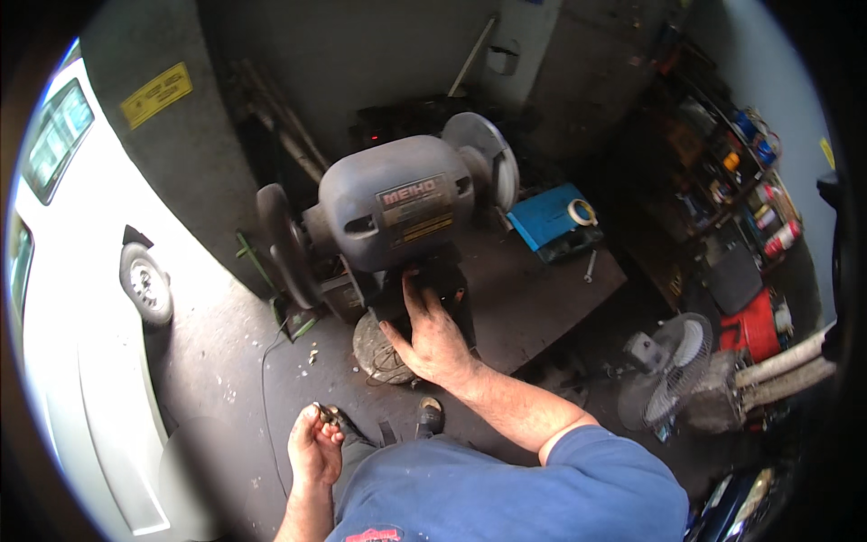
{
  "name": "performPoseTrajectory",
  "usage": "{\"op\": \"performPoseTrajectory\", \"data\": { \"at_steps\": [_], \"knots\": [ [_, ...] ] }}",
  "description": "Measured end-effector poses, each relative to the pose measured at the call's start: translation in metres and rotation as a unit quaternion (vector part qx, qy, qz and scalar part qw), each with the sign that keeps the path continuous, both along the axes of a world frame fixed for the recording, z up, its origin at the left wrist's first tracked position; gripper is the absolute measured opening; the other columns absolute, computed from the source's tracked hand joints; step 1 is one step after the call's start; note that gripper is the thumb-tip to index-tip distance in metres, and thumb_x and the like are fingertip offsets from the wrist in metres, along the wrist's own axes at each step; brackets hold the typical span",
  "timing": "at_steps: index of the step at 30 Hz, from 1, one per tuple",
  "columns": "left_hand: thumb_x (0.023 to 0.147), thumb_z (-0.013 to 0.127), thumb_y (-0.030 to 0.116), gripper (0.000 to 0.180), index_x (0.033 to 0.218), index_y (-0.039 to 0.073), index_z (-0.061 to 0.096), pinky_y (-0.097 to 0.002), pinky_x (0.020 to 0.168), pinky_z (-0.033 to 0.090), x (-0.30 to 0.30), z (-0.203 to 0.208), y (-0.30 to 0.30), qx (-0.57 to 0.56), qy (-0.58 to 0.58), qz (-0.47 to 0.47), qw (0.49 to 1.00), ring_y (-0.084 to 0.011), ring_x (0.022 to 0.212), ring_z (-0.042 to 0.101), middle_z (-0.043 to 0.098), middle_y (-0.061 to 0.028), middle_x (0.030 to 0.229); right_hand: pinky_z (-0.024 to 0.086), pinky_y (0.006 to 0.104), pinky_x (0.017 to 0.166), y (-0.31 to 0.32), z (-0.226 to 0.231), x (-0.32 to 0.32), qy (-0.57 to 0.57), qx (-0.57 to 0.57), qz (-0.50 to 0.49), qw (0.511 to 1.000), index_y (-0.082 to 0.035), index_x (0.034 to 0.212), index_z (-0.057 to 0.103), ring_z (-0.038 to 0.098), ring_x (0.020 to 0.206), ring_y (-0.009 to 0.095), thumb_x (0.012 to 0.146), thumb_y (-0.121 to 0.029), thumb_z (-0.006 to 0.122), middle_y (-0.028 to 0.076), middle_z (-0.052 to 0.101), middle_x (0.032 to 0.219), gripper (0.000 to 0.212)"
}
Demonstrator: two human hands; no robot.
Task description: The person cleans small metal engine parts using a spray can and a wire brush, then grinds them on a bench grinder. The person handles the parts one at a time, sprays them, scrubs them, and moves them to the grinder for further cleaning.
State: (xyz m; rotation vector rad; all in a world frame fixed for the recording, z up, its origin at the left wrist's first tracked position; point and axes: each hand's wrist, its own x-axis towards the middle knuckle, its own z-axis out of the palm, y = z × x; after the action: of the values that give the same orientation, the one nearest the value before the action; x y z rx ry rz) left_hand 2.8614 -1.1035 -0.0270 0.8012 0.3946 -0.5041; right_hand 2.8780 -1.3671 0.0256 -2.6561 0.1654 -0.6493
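Note:
A grey bench grinder stands in front of me, with a dark wheel on its left and a paler wheel on its right. My right hand reaches to the dark base under the motor housing. Its fingers are stretched out, and the fingertips rest on or very close to that base; a switch there, if any, is hidden. Low on the left, away from the grinder, my left hand is closed, pinching a small dark metal piece whose kind I cannot make out.
Right of the grinder, a blue case with a tape roll and a wrench lie on a dark table. A fan stands at right, by cluttered shelves. A cable crosses the floor; a white vehicle is at left.

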Motion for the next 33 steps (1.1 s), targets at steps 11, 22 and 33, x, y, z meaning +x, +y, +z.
{"op": "performPoseTrajectory", "data": {
  "at_steps": [11,22,33],
  "knots": [
    [0.091,0.063,0.008,0.009,0.099,0.003,0.062,-0.0290,0.061,0.053,-0.109,0.071,0.078,0.173,-0.217,0.078,0.958,-0.0136,0.069,0.061,0.063,-0.0037,0.081,0.044,0.0455,0.103,0.000,-0.035,0.014,0.049,0.013,-0.031,0.998,0.003,0.151,0.024,0.052,0.124,0.045,0.090,-0.047,0.064,0.033,0.036,0.147,0.089],
    [0.075,0.068,0.017,0.012,0.077,0.009,0.059,-0.0386,0.066,0.053,-0.363,0.300,0.185,0.772,-0.457,-0.176,0.405,-0.0273,0.075,0.066,0.060,-0.0068,0.074,0.046,0.0497,0.097,0.151,-0.011,-0.054,0.002,-0.039,0.047,0.998,0.005,0.137,0.045,0.055,0.115,0.044,0.088,-0.038,0.068,0.029,0.052,0.125,0.069],
    [0.075,0.067,0.016,0.012,0.075,0.009,0.058,-0.0400,0.066,0.052,-0.580,0.348,0.314,0.928,-0.058,-0.157,0.333,-0.0264,0.074,0.065,0.058,-0.0069,0.072,0.031,0.0603,0.110,0.501,-0.291,-0.234,0.199,-0.537,0.613,0.544,-0.007,0.106,0.075,0.065,0.109,0.034,0.101,-0.050,0.034,0.017,0.071,0.109,0.059]
  ]
}}
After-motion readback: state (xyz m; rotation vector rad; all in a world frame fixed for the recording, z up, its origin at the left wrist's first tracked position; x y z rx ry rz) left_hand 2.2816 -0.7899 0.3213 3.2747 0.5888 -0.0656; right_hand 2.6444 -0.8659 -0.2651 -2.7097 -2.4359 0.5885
